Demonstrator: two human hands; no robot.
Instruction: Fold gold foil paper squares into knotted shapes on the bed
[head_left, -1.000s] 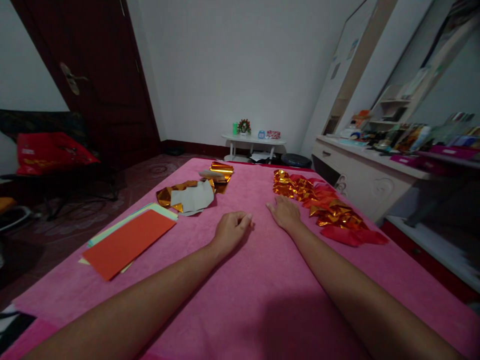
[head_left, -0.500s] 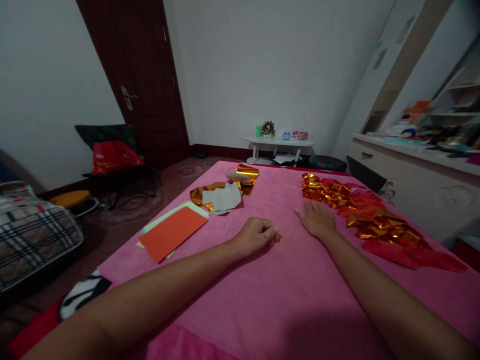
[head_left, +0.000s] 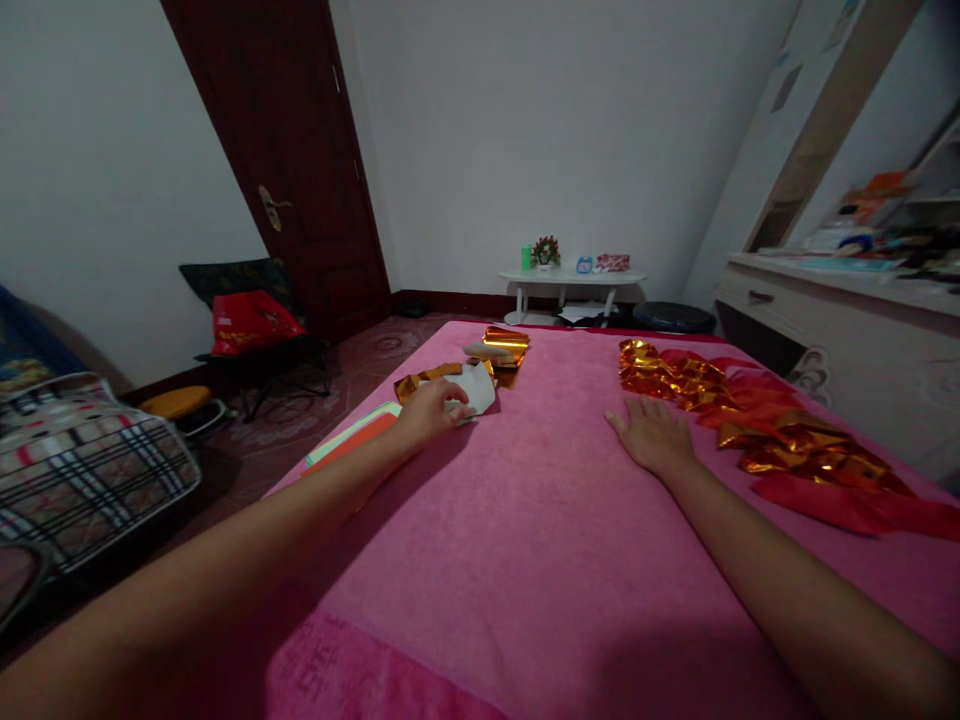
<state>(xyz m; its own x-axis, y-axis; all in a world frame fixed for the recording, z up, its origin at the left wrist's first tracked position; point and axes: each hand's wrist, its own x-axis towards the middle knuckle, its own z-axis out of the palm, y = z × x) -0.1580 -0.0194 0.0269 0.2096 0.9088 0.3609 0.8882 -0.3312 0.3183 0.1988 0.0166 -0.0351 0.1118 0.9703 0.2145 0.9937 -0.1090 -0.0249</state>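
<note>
My left hand [head_left: 430,410] hovers at the front edge of a crumpled white paper sheet [head_left: 480,385], fingers slightly bent and a gap showing between thumb and fingertips; whether it touches the sheet I cannot tell. Gold foil [head_left: 409,384] pokes out behind that sheet. Under my left wrist, partly hidden, lies a stack of coloured paper with an orange sheet [head_left: 352,446] on top. My right hand [head_left: 652,435] rests flat on the pink cloth [head_left: 540,540], fingers spread. To its right runs a row of crinkled gold foil [head_left: 660,372] and red paper [head_left: 817,503].
A roll of gold foil [head_left: 506,345] lies near the table's far edge. Beyond stand a small white table [head_left: 574,276] and a dark round stool [head_left: 673,317]. A chair with a red bag [head_left: 255,322] is at left, a white cabinet [head_left: 847,330] at right.
My left hand has moved left and away from me, from the bare cloth to the white paper, its fingers loosening. My right hand stays flat. The view has shifted slightly.
</note>
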